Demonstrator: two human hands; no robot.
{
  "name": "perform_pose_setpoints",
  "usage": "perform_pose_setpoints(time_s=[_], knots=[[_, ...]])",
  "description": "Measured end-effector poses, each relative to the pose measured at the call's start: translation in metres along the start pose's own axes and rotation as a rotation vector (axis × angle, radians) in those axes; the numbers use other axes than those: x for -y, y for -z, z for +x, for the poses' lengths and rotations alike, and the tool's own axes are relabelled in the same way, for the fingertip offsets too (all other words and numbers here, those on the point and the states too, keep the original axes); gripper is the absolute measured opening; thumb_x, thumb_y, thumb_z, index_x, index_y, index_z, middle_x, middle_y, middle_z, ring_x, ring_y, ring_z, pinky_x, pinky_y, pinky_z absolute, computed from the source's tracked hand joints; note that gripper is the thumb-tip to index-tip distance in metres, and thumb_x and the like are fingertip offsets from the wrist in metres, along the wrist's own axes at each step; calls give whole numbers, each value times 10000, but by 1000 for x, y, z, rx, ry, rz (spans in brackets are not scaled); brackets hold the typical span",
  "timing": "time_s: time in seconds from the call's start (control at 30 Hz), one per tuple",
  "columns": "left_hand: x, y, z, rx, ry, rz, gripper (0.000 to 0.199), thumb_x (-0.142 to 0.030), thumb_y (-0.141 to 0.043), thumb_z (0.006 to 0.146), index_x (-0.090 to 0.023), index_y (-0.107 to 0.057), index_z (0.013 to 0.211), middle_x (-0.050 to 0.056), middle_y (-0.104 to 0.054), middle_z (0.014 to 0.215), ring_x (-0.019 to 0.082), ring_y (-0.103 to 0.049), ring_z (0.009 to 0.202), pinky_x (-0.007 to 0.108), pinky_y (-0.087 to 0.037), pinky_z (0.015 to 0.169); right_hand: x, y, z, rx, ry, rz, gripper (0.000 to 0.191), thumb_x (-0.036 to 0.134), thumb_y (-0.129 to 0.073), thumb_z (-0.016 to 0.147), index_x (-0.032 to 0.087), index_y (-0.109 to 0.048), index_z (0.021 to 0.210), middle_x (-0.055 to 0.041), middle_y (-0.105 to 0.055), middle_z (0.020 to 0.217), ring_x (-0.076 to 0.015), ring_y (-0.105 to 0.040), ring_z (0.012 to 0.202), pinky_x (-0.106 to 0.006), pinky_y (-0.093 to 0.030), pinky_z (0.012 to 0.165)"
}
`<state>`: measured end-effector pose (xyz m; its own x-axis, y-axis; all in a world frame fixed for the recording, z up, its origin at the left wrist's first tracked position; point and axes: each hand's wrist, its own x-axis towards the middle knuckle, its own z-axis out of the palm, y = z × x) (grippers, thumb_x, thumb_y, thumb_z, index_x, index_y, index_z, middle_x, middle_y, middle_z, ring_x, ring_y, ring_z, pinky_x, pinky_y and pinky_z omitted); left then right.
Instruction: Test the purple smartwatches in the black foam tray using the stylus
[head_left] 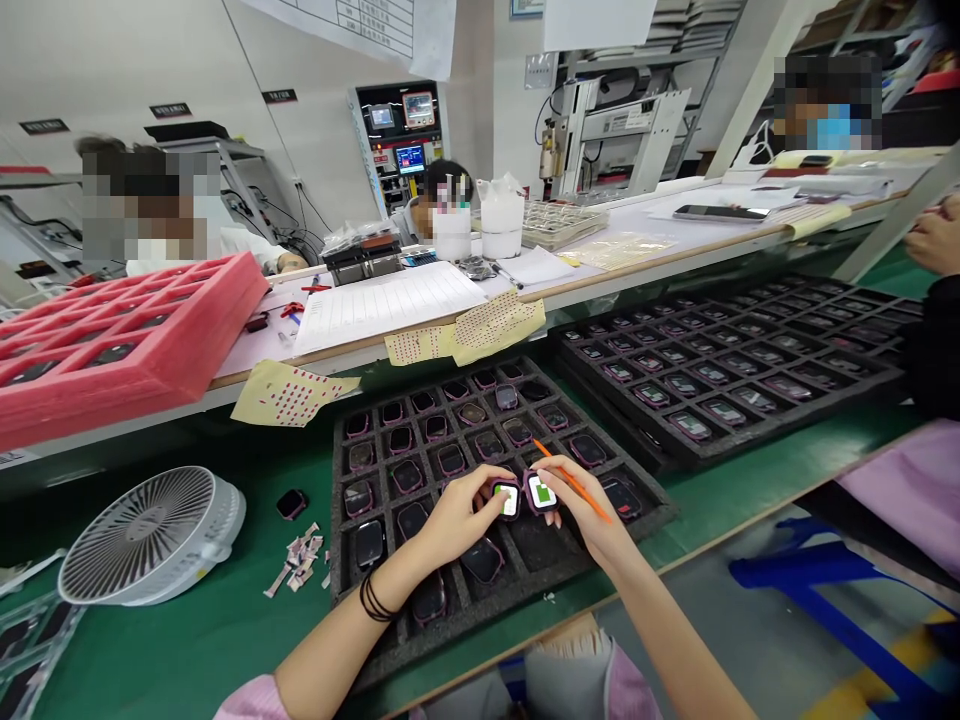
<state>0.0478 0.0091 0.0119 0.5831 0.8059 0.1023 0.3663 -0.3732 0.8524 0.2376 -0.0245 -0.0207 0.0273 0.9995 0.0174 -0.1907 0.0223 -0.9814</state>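
Observation:
My left hand (469,515) is closed on a smartwatch body (508,499) with a purple rim and a lit white-and-green screen. Close beside it, my right hand (581,505) grips a second lit smartwatch body (541,491) of the same look. An orange stick-like tool (574,481) also rests in my right hand, slanting across the fingers. Both hands are above a dark foam tray (525,545), whose compartments hold several more watch bodies with mostly dark screens. One loose watch body (292,503) lies on the green mat left of the tray.
A white fan (154,535) and a pile of small strips (301,560) are at left. Further foam trays (720,370) of watches stand at right. Behind runs a raised shelf with a pink foam tray (135,350), papers (390,305) and white tubs (501,222). Other people sit nearby.

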Motion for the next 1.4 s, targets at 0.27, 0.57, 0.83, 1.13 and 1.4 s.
perform_pose_setpoints(time_s=[0.27,0.57,0.83,1.13,1.4], knots=[[5,0,0,-67,0,-86,261,-321,-490,911,-194,-597,1113,61,-654,994,170,-591,815,262,-454,702,-1,0,0,-6,7,2,252,445,-642,822,222,-621,937,15,-566,668,-115,-520,475,-221,-393,417],[6,2,2,-112,65,-297,336,-410,-449,916,-178,-551,1137,57,-599,943,141,-518,718,226,-436,576,-1,-1,0,-5,44,-12,267,436,-617,848,206,-616,983,9,-581,664,-126,-564,514,-211,-387,417],[14,-1,4,-157,47,-267,301,-314,-540,862,-188,-541,1135,62,-623,1005,162,-575,838,226,-420,623,1,-5,0,9,55,-57,355,449,-685,778,212,-583,1021,-18,-607,795,-150,-610,561,-219,-382,402],[14,-1,4,-167,50,-266,302,-326,-551,854,-185,-545,1121,54,-620,976,156,-568,813,219,-408,601,2,-5,0,6,58,-59,367,458,-683,773,208,-582,1022,-20,-603,799,-151,-612,561,-215,-378,391],[17,-1,4,-154,71,-301,335,-354,-523,873,-195,-525,1167,61,-608,998,147,-552,773,209,-400,556,6,-6,-1,12,70,-60,360,462,-680,768,215,-587,1014,-21,-601,784,-159,-621,573,-215,-391,388]])
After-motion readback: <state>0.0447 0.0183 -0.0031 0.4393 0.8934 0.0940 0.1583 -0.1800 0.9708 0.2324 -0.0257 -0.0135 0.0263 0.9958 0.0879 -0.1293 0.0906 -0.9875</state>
